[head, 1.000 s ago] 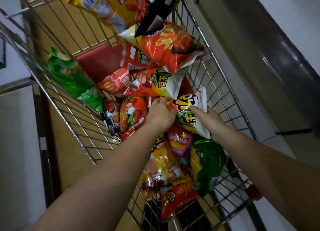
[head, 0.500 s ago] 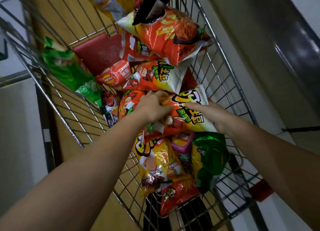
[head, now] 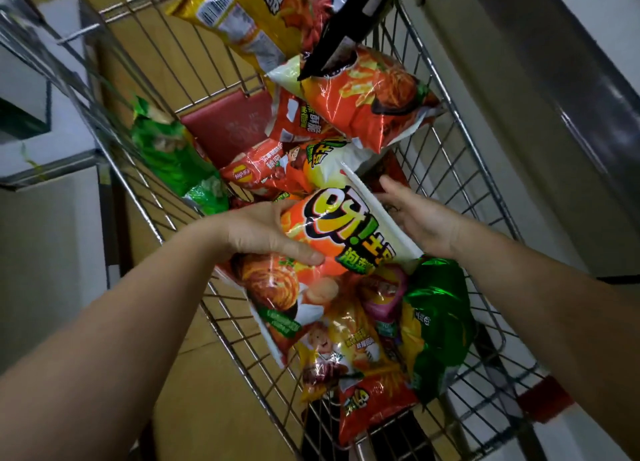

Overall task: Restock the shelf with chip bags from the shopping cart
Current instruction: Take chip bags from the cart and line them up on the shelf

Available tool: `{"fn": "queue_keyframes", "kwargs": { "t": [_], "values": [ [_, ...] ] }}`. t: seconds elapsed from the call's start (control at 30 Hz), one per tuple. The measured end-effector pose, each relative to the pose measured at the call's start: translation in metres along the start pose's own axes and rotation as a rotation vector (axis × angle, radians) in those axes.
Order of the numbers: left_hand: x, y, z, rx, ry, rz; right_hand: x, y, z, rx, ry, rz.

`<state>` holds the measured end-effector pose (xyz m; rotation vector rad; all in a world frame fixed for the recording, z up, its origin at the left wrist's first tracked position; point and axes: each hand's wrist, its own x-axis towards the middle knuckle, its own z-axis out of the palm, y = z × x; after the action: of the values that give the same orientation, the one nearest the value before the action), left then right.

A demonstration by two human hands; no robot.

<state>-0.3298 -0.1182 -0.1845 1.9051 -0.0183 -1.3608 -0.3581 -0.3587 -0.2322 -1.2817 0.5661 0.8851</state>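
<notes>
Over the wire shopping cart [head: 194,90], my left hand [head: 258,230] is gripping the orange-and-white crinkly chip bag [head: 341,232] by its left edge, thumb on top, lifting it above the other bags; my right hand [head: 420,214] is resting open-fingered against its white right side.

I see a glossy orange-and-white foil chip bag [head: 346,232] tilted above a heap of red, yellow and green bags in the wire shopping cart [head: 446,169].

Cart [head: 460,169] open above; chip bags [head: 363,97] heaped, wire walls hem sides.
</notes>
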Motion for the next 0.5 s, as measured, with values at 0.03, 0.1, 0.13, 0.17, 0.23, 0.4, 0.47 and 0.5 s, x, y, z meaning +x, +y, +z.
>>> {"fn": "queue_keyframes", "kwargs": {
  "t": [0.03, 0.1, 0.13, 0.17, 0.23, 0.4, 0.47, 0.5],
  "values": [
    [-0.007, -0.005, -0.007, -0.021, -0.004, 0.005, 0.005, 0.000, 0.002, 0.046, 0.100, -0.011],
    [-0.020, -0.012, -0.018, -0.117, -0.036, 0.038, 0.014, 0.001, 0.008, 0.100, 0.230, -0.035],
    [-0.027, -0.012, -0.021, -0.203, -0.052, 0.065, 0.017, 0.003, 0.012, 0.097, 0.238, -0.046],
    [-0.031, -0.014, -0.023, -0.291, -0.049, 0.100, 0.020, 0.004, 0.017, 0.060, 0.219, -0.059],
    [-0.037, -0.013, -0.023, -0.422, 0.013, 0.164, 0.024, 0.005, 0.028, -0.025, 0.169, -0.091],
    [-0.019, -0.011, -0.012, -0.528, 0.310, 0.160, 0.038, -0.003, 0.049, 0.123, 0.128, -0.087],
    [-0.012, -0.011, -0.007, -0.573, 0.402, 0.162, 0.043, -0.006, 0.055, 0.192, 0.181, -0.082],
    [-0.009, -0.012, -0.004, -0.592, 0.439, 0.164, 0.045, -0.007, 0.057, 0.232, 0.224, -0.083]
  ]
}}
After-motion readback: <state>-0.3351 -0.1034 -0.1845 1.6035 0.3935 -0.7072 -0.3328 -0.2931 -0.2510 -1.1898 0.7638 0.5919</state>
